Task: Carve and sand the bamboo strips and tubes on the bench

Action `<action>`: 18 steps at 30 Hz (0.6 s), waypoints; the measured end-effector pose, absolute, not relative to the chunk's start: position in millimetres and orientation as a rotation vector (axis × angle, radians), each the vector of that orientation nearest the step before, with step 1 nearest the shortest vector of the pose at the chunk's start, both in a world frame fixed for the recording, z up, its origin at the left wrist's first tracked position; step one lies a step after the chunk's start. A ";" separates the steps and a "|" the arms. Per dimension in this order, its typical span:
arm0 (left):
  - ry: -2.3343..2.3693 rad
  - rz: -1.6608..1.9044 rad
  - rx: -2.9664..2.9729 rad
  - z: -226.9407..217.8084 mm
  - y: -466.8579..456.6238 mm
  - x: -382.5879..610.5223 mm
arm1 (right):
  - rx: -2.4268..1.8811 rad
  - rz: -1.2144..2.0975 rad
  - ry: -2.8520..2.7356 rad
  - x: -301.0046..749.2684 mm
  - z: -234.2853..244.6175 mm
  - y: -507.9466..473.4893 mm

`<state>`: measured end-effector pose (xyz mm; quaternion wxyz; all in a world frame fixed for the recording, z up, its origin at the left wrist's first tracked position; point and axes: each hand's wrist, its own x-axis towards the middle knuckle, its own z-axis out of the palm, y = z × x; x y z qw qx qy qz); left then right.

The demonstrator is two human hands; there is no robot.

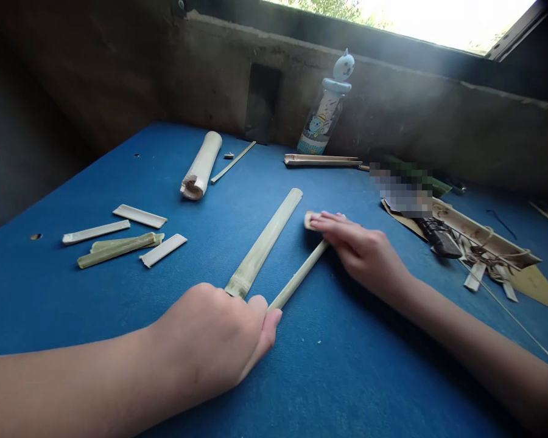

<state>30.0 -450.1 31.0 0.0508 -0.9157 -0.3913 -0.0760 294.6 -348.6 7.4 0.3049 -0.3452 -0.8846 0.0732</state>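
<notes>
A long, wide bamboo strip (262,243) lies on the blue tabletop (342,377), its near end under the fingers of my left hand (210,334). Beside it runs a thin bamboo stick (299,274), its near end at my left fingertips. Its far end passes under my right hand (363,252). The fingertips of that hand lie on a small bamboo piece (309,220). I cannot tell whether this piece joins the stick.
A split bamboo tube (201,165) and several cut bamboo strips (119,240) lie to the left. Farther back stand a cartoon-capped bottle (324,106) and a concrete wall (438,134). On the right are a dark-handled knife (438,237) and a tray with string (484,240).
</notes>
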 end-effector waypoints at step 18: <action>-1.118 -0.391 -2.782 24.2 -455.1 28.8 | -0.617 0.192 -2.478 273.0 18.9 -407.7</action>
